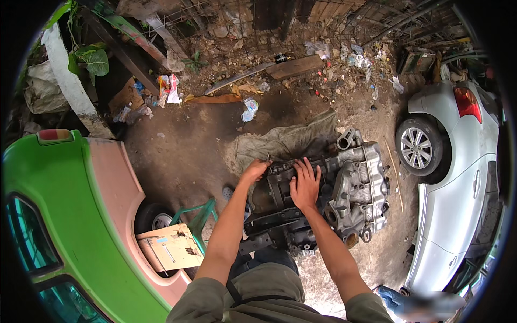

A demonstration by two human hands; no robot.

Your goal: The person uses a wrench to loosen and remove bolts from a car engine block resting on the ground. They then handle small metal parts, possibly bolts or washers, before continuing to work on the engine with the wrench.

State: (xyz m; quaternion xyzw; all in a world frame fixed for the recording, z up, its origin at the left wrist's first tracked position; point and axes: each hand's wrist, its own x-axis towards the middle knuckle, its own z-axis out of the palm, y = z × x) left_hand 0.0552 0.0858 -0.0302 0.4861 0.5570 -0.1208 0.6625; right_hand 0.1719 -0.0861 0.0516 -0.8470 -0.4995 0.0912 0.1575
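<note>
A large engine [358,185] stands in front of me, with a silver-grey metal section on its right and dark, greasy parts on its left. At the far left edge of its dark side, my left hand [256,170] has its fingers pinched together. Whatever is between those fingertips is too small to name. My right hand [306,185] lies on top of the dark part with its fingers spread, pressing against the metal. A crumpled, dirty cloth [264,144] is spread on the ground beyond the engine.
Left of me, a green plastic stool [203,215] stands by a flat cardboard piece [180,242] with a wrench [168,252] on it. A green and pink car [81,215] flanks the left, a silver car [458,188] the right. Planks [294,67] and litter lie ahead. Someone's blue-clothed leg [390,299] shows lower right.
</note>
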